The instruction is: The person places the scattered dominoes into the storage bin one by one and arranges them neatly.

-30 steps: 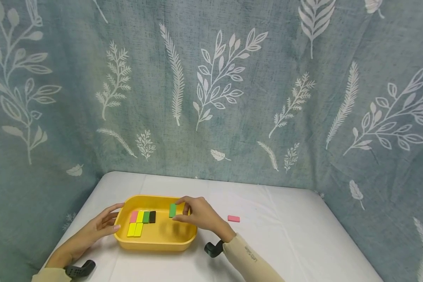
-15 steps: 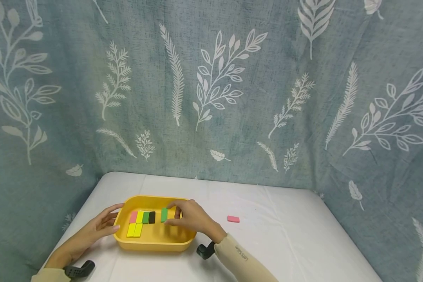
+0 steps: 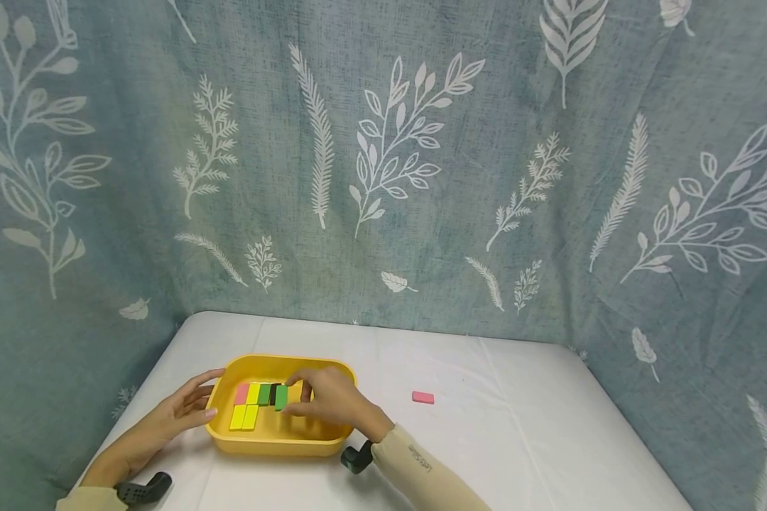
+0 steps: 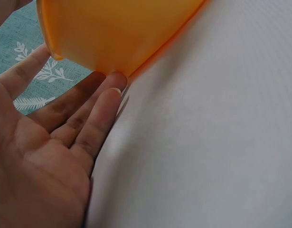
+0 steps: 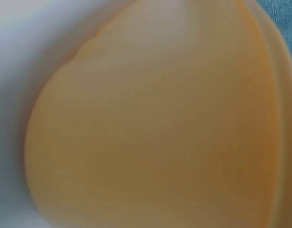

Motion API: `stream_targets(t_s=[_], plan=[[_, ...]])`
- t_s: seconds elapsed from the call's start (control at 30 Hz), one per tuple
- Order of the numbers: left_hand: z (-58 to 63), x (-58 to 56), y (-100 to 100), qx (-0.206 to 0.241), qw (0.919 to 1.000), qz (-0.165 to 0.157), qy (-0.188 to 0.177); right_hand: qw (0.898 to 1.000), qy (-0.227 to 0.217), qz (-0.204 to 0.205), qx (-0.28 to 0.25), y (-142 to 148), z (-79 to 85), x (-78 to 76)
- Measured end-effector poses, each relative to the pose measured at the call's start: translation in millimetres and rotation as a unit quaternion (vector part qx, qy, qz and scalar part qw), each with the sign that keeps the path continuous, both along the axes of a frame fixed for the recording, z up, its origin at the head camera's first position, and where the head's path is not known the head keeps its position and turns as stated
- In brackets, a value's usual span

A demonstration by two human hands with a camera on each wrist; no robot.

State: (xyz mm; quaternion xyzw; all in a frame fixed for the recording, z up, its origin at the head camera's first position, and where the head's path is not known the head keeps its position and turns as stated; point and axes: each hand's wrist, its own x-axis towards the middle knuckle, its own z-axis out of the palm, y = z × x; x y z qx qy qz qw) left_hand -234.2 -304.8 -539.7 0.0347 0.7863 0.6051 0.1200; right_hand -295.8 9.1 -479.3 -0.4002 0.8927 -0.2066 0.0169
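Observation:
A yellow plastic tray (image 3: 275,447) stands on the table's left half. Inside it, a pink block (image 3: 242,394), a yellow block (image 3: 253,393), a green block (image 3: 265,394) and a partly covered black block (image 3: 273,394) form a row, with two yellow blocks (image 3: 244,417) below. My right hand (image 3: 332,399) pinches another green block (image 3: 281,397) between thumb and fingers, just at the black block's right side. My left hand (image 3: 182,411) rests against the tray's left end; in the left wrist view its extended fingers (image 4: 105,109) touch the outer wall.
One pink block (image 3: 423,397) lies on the white tablecloth (image 3: 518,426) to the right of the tray. A leaf-patterned curtain (image 3: 422,213) hangs behind the table and along its sides. The tray's outer wall (image 5: 155,123) fills most of the right wrist view.
My right hand has carried the green block leftward across the tray, up to the black block, now partly covering it. My left hand stays at the tray's left end.

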Motion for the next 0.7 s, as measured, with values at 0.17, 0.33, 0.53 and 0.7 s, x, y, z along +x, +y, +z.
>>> stream_targets(t_s=[0.17,0.33,0.53,0.7], plan=[[1.6,0.3,1,-0.002,1.0000,0.000,0.001,1.000,-0.009,-0.009,0.014,-8,-2.1,1.2],[2.2,0.7,1,0.001,1.0000,0.000,-0.001,1.000,-0.013,-0.010,0.025,-16,-6.3,2.5],[2.1,1.7,1,0.008,1.0000,-0.004,-0.002,1.000,-0.019,0.000,0.023,-25,-11.4,3.4],[2.2,1.0,0,0.009,0.9999,-0.003,-0.006,0.999,-0.020,-0.007,0.032,-32,-14.5,3.2]])
